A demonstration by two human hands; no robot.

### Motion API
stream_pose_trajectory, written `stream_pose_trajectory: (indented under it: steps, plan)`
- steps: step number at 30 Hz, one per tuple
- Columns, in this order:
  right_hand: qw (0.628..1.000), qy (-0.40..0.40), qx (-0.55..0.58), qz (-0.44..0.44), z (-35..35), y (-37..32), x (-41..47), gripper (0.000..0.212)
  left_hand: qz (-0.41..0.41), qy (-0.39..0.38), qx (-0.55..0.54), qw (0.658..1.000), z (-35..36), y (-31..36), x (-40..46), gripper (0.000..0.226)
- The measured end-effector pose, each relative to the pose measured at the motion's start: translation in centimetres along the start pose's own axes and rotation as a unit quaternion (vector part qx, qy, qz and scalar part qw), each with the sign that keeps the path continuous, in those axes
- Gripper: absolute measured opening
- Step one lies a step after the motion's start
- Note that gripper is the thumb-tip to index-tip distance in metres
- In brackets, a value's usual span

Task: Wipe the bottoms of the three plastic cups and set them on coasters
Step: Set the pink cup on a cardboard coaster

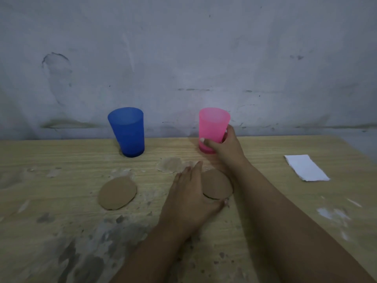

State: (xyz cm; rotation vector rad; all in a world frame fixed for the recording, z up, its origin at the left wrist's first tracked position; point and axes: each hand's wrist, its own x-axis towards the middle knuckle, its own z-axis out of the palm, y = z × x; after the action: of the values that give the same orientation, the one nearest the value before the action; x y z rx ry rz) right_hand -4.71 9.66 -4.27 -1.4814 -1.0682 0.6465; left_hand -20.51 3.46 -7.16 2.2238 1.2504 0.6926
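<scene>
Gripping the pink cup [213, 129] low on its wall, the right hand [225, 147] has its fingers [206, 142] and thumb curled round it while the cup stands upright near the back of the desk [61, 166]. The left hand [190, 196] lies flat with straight fingers on the edge of the nearer cardboard coaster [218, 185], apparently steadying it. A second coaster [117, 193] lies bare to the left, and the blue cup [128, 132] stands behind it, untouched. Only two cups show. The folded white tissue [306, 167] sits well apart on the right, held by neither hand. My judgement: the pink cup is the one in hand; whether its bottom is wiped cannot be told. If not, the tissue is needed first; otherwise lift and lower it squarely onto the held coaster
</scene>
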Motion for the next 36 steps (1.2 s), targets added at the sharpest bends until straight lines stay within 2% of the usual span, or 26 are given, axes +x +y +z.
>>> stream_pose_trajectory:
  steps: [3, 8, 11, 15, 21, 25, 31, 36]
  plan:
    - [1.0, 0.016, 0.001, -0.011, -0.1, -0.1, -0.2, 0.063, 0.009, 0.013, -0.006, 1.0, 0.0, 0.0, 0.2, 0.108]
    - [0.996, 0.068, 0.045, -0.023, -1.7, -0.1, -1.1, 0.052, 0.024, 0.022, -0.039, 0.999, 0.0, -0.1, 1.2, 0.107]
    - [0.989, 0.072, 0.129, -0.019, -2.9, 0.1, -1.9, 0.045, 0.032, 0.037, -0.051, 0.998, -0.2, 0.1, 2.5, 0.106]
    - [0.967, 0.078, 0.244, 0.002, -4.1, 0.1, -2.6, 0.047, 0.034, 0.058, -0.055, 0.996, 0.2, 0.3, 5.3, 0.106]
    - [0.975, 0.166, 0.146, -0.038, -5.3, 0.7, -2.3, 0.048, 0.011, 0.041, -0.037, 0.998, 1.2, -0.8, 9.0, 0.108]
    - [0.967, 0.175, 0.18, -0.038, -5.4, 0.7, -2.2, 0.044, 0.013, 0.029, -0.043, 0.999, 1.7, -0.7, 10.2, 0.112]
    - [0.974, 0.137, 0.171, -0.048, -4.9, 0.9, -2.0, 0.047, 0.044, 0.0, 0.02, 0.999, 2.0, -0.4, 10.4, 0.118]
    - [0.988, 0.076, 0.125, -0.041, -4.0, 1.3, -1.6, 0.058, 0.005, -0.01, 0.029, 1.0, 1.9, -0.4, 10.2, 0.119]
